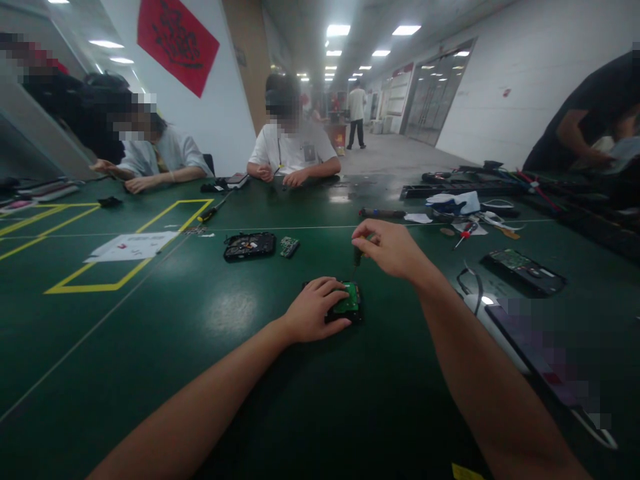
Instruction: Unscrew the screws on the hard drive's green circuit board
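Note:
A hard drive point(353, 301) with a green circuit board facing up lies on the green table in front of me. My left hand point(314, 311) is closed over its left part, fingers across the top and thumb along the near edge, hiding much of it. In my right hand point(389, 249) I hold a screwdriver point(357, 257) pinched by its handle, shaft pointing down. Its thin tip is at the far right part of the drive; whether it touches a screw I cannot tell.
Beyond the drive lie an opened drive casing point(249, 247) and a loose circuit board point(289, 247). To the right are another hard drive point(524, 272), a red-handled screwdriver point(467, 231), gloves point(454, 203) and a power strip point(533, 357). Co-workers point(295, 153) sit across the table point(200, 373).

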Demonstrator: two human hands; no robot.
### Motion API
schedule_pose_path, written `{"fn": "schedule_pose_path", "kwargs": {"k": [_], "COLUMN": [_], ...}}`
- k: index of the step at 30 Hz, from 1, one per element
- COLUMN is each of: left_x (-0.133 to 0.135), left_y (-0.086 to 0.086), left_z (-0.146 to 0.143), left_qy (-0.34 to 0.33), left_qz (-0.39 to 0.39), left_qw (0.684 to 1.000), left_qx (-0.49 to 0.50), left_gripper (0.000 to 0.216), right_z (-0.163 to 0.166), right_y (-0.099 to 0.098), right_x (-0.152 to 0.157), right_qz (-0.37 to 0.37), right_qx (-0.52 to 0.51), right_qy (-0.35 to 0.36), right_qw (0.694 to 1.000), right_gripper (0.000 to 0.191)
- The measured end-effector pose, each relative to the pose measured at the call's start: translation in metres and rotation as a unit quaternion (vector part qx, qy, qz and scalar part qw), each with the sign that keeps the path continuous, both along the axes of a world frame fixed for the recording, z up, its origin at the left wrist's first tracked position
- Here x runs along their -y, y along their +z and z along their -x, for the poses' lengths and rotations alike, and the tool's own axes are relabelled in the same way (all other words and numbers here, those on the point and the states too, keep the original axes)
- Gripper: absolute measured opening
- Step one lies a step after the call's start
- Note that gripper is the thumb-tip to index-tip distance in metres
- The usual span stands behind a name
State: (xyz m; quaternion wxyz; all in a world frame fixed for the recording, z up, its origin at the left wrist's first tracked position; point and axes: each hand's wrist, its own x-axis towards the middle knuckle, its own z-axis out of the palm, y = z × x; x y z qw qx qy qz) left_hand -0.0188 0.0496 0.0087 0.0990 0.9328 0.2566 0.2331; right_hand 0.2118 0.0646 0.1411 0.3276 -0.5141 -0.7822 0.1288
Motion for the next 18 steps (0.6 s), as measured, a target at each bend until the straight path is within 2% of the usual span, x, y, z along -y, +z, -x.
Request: {"fn": "schedule_pose_path", "kwargs": {"k": [6,13,18], "left_x": [-0.0006,-0.001,-0.0004], "left_y": [-0.0014,-0.0026,-0.0012], "left_z": [0.0,-0.0001,0.0005], "left_qy": [0.003,0.004,0.004], "left_qz": [0.005,-0.001,-0.003], "left_qw": [1.0,1.0,1.0], "left_qx": [-0.006,-0.006,-0.011], "left_gripper": [0.057,0.058,0.058], "right_z": [0.0018,0.003,0.003], "right_y": [-0.0012,-0.0007,-0.0012], "right_x": [-0.0009,-0.0007,-0.0003], "right_qz": [-0.025,-0.019,-0.018], "right_qx": [0.028,0.022,0.015], "right_qy": [-0.029,0.001,-0.009], "right_qw": [0.999,1.0,1.0], "right_gripper": [0.014,0.012,0.018]}}
